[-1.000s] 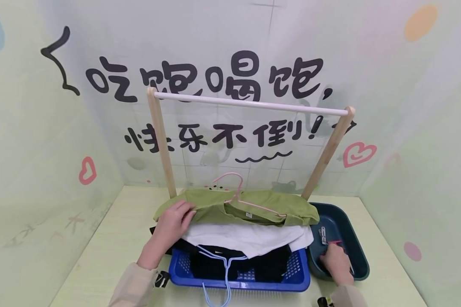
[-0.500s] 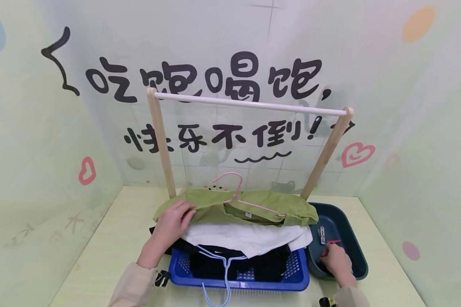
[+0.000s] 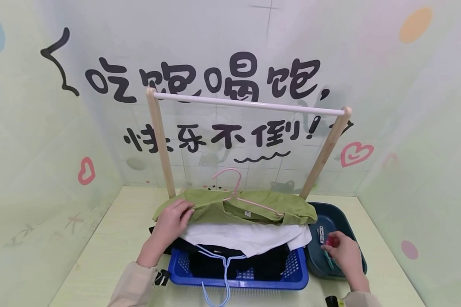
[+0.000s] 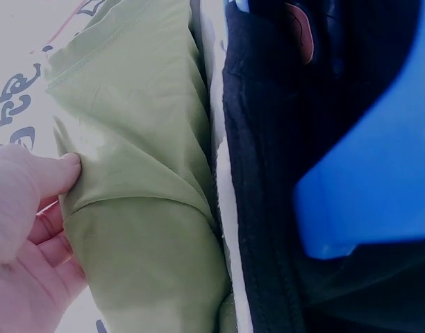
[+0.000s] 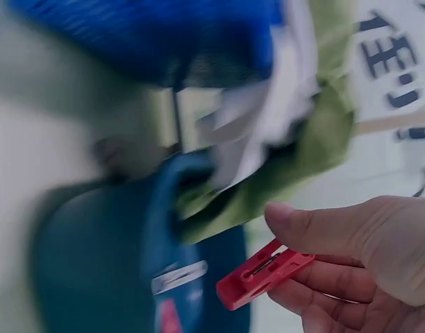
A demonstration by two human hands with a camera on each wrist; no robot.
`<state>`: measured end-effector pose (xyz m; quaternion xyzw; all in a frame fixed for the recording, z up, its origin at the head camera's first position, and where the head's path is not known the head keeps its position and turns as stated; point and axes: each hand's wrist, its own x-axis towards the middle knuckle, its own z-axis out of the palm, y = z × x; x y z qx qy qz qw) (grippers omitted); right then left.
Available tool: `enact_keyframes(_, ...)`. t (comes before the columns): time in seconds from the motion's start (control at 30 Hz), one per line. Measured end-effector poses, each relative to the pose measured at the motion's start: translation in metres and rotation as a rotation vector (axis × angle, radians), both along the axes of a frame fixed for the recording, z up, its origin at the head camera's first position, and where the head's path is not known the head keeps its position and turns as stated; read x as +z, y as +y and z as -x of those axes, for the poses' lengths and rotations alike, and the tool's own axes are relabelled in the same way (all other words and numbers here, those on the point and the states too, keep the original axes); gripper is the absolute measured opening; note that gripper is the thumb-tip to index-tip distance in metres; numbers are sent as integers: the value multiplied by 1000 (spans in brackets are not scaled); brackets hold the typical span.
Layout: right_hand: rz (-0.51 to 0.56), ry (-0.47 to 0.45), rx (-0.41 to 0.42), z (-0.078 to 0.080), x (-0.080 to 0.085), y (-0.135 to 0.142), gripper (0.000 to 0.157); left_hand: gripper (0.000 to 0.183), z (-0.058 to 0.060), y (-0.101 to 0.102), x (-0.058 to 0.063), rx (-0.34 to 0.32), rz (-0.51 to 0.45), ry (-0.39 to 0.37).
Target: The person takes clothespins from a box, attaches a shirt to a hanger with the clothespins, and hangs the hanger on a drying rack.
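Observation:
My left hand (image 3: 170, 222) pinches the left shoulder of a green shirt (image 3: 211, 212), thumb in front, as the left wrist view also shows. A pink hanger (image 3: 239, 181) sits in the shirt's neck with its hook upright. Over at the right, my right hand (image 3: 347, 256) is above a dark teal basin (image 3: 354, 233). Between its thumb and fingers it pinches a red clothespin (image 5: 261, 274), held clear of the basin floor. A white clothespin (image 3: 321, 234) and a green clothespin (image 3: 328, 259) lie in the basin.
A white garment (image 3: 246, 238) lies before the green shirt, over a blue basket (image 3: 238, 283) holding black clothing (image 3: 211, 267). A light blue hanger (image 3: 227, 279) hangs over the basket's front. Behind stands a rack with a white bar (image 3: 249, 103) and wooden posts (image 3: 322, 160).
My right hand has lifted slightly from the basin floor and shifted right, bringing up the red clothespin. The green clothespin has come into view. My left hand stays on the green shirt.

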<state>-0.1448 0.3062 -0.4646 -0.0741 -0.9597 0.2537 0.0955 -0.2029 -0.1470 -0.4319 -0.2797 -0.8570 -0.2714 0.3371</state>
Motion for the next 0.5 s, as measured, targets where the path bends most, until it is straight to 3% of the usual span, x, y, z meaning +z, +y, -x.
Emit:
enact_keyframes(0.3,70,166,85,-8,51,-31,38,16,1,0,-2,6,-7,-6)
enact_keyframes(0.5,70,425,211,-8,76,-61,38,16,1,0,-2,10,-18,-15)
